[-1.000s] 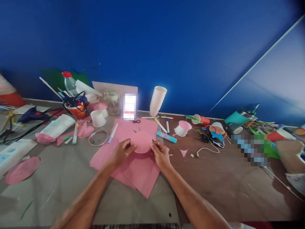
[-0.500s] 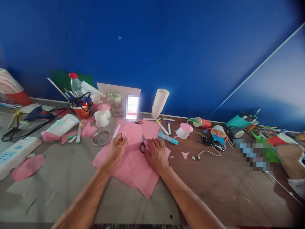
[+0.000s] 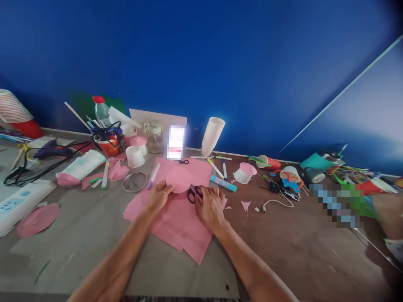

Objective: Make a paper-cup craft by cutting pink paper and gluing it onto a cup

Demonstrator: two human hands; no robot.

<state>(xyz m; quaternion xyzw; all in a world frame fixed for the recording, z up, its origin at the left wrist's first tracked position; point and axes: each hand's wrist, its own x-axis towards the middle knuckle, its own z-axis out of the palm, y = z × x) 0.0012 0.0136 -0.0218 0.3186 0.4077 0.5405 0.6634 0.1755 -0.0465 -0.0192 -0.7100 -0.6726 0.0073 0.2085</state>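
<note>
My left hand (image 3: 159, 196) pinches the lower left edge of a pink paper circle (image 3: 178, 179) between thumb and fingers. Beneath it lie larger sheets of pink paper (image 3: 181, 224). My right hand (image 3: 213, 206) rests palm down on these sheets, its fingers stretched forward. Against its thumb side, dark-handled scissors (image 3: 192, 195) lie with their loops showing; their blades are hard to make out. Another dark scissors handle (image 3: 184, 162) shows at the far edge of the pink paper.
A phone (image 3: 176, 142) stands behind the paper. Nearby are a stack of white paper cups (image 3: 213, 136), a glue stick (image 3: 223, 183), a tape roll (image 3: 134, 182) and markers (image 3: 153, 176). A power strip (image 3: 25, 203) lies left. Another person's arm (image 3: 390, 216) reaches in at right.
The scissors have turned beside my right hand, and both loops now show. My left hand has lowered the paper circle slightly and shifted it right.
</note>
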